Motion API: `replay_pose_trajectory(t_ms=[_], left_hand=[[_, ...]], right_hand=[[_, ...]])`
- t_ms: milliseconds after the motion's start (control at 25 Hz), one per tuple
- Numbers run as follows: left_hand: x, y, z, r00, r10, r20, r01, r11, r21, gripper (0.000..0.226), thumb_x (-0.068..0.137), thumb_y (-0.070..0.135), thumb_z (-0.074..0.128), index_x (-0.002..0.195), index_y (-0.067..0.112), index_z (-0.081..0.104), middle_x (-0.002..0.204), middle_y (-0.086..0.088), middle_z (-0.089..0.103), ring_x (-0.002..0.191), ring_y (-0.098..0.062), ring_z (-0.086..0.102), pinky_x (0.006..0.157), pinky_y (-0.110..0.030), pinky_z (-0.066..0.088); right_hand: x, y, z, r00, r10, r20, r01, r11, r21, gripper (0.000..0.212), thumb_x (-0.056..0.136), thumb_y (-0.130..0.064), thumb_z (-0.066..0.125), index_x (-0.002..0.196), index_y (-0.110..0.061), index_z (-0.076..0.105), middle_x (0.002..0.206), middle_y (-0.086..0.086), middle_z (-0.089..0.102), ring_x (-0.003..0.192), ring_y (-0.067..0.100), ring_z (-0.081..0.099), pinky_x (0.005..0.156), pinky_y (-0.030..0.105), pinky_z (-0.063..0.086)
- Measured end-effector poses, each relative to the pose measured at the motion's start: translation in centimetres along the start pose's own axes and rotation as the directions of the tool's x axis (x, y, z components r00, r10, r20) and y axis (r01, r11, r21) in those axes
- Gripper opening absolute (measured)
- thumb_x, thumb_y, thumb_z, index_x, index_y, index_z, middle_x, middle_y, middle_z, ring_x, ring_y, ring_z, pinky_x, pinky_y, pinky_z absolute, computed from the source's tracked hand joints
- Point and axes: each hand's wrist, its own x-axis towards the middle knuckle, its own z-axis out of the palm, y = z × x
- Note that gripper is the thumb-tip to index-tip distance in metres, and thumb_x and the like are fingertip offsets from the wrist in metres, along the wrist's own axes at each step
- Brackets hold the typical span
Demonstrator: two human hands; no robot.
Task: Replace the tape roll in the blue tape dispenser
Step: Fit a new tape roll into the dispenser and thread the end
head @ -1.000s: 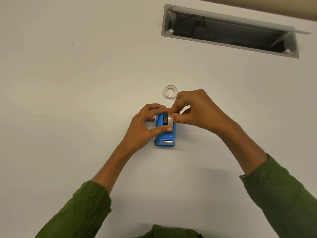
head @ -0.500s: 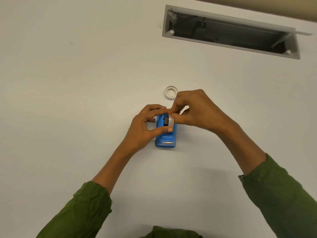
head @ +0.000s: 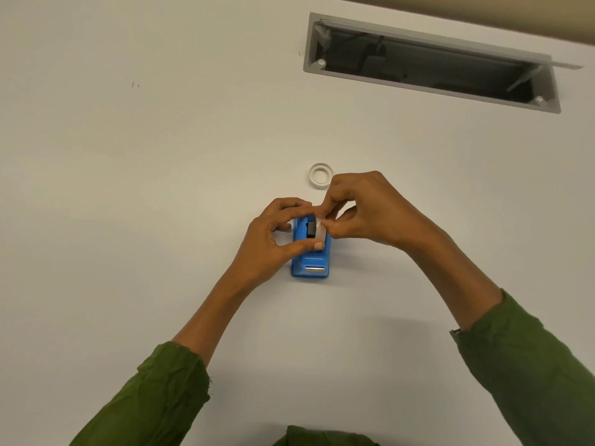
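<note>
While both hands work over the blue tape dispenser [head: 310, 257] at table [head: 161, 188] centre, little has shifted vs. a sec ago. Head view: left hand [head: 273, 239] pinches the tape roll [head: 319, 229] w/ thumb and forefinger, roll sitting in the dispenser slot. Right hand [head: 360, 207] fingertips closed on the roll's far side, prob. picking the tape end. Empty core [head: 321, 175] lies just beyond. Roll looks seated; threading remains.

Tape roll [head: 319, 229] above blue dispenser [head: 310, 262]

surface: white table [head: 161, 220] | on it: blue tape dispenser [head: 310, 263]; white tape ring [head: 320, 174] beyond it
</note>
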Motion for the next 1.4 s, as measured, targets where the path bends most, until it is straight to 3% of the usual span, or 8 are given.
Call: replay_pose_trajectory(t_ms=[200,400,560,920,1120,1240,1400], left_hand=[[0.1,-0.1,0.1,1.0,-0.003,-0.001,0.003,1.0,0.008,0.047,0.069,0.019,0.076,0.114,0.015,0.061,0.124,-0.004,0.054,0.111,-0.015,0.053,0.088,-0.025,0.047],[0.0,-0.2,0.0,1.0,0.012,0.003,-0.012,1.0,0.009,0.047,0.069,0.019,0.076,0.114,0.015,0.062,0.123,-0.004,0.055,0.111,-0.015,0.053,0.088,-0.026,0.048],[0.0,-0.1,0.0,1.0,0.007,0.003,-0.007,1.0,0.01,0.047,0.069,0.019,0.076,0.114,0.014,0.062,0.123,-0.005,0.055,0.111,-0.016,0.053,0.089,-0.026,0.048],[0.0,0.1,-0.1,1.0,-0.009,0.006,0.009,1.0,-0.003,0.048,0.069,0.018,0.077,0.114,0.013,0.062,0.124,-0.006,0.055,0.112,-0.017,0.053,0.09,-0.031,0.048],[0.0,0.2,-0.2,1.0,0.0,0.011,0.0,1.0,0.008,0.048,0.069,0.019,0.077,0.114,0.014,0.062,0.124,-0.005,0.055,0.112,-0.017,0.053,0.091,-0.031,0.049],[0.1,0.2,0.0,1.0,-0.01,0.012,0.01,1.0,0.014,0.048,0.068,0.019,0.077,0.114,0.014,0.062,0.124,-0.005,0.055,0.112,-0.017,0.053,0.09,-0.03,0.049],[0.0,0.1,-0.1,1.0,-0.01,0.007,0.01,1.0,0.007,0.048,0.069,0.019,0.077,0.114,0.015,0.062,0.124,-0.004,0.054,0.111,-0.016,0.053,0.089,-0.028,0.048]], right_hand=[[0.0,0.1,0.1,0.999,-0.013,-0.036,0.013,1.0,-0.01,0.007,0.074,-0.007,0.073,0.081,-0.006,0.073,0.083,0.008,0.068,0.069,0.007,0.063,0.062,0.013,0.052],[-0.2,-0.8,0.2,1.0,0.003,0.019,-0.001,0.995,-0.1,0.02,0.065,-0.014,0.078,0.082,-0.007,0.07,0.085,0.007,0.065,0.077,0.015,0.064,0.072,0.036,0.057],[0.2,-1.3,0.4,1.0,0.015,0.018,-0.013,0.99,-0.144,0.022,0.062,-0.012,0.079,0.078,-0.004,0.067,0.083,0.011,0.066,0.078,0.023,0.063,0.073,0.043,0.055],[0.3,-0.8,0.4,0.999,0.0,-0.044,-0.003,0.997,-0.073,0.003,0.071,-0.004,0.07,0.073,-0.006,0.07,0.079,0.009,0.069,0.072,0.018,0.066,0.068,0.033,0.057],[-0.2,-0.9,-0.1,0.999,0.024,0.048,-0.021,0.998,-0.062,0.017,0.066,-0.008,0.073,0.082,-0.006,0.069,0.087,0.007,0.063,0.077,0.013,0.066,0.071,0.033,0.058],[0.1,-0.9,0.0,0.999,0.03,0.03,-0.028,0.997,-0.069,0.017,0.064,-0.004,0.073,0.08,-0.005,0.068,0.084,0.007,0.064,0.077,0.017,0.066,0.07,0.035,0.058],[0.4,-0.7,0.0,1.0,0.018,0.007,-0.018,0.998,-0.06,0.006,0.072,-0.004,0.071,0.077,-0.008,0.069,0.079,0.002,0.066,0.074,0.014,0.066,0.066,0.023,0.054]])
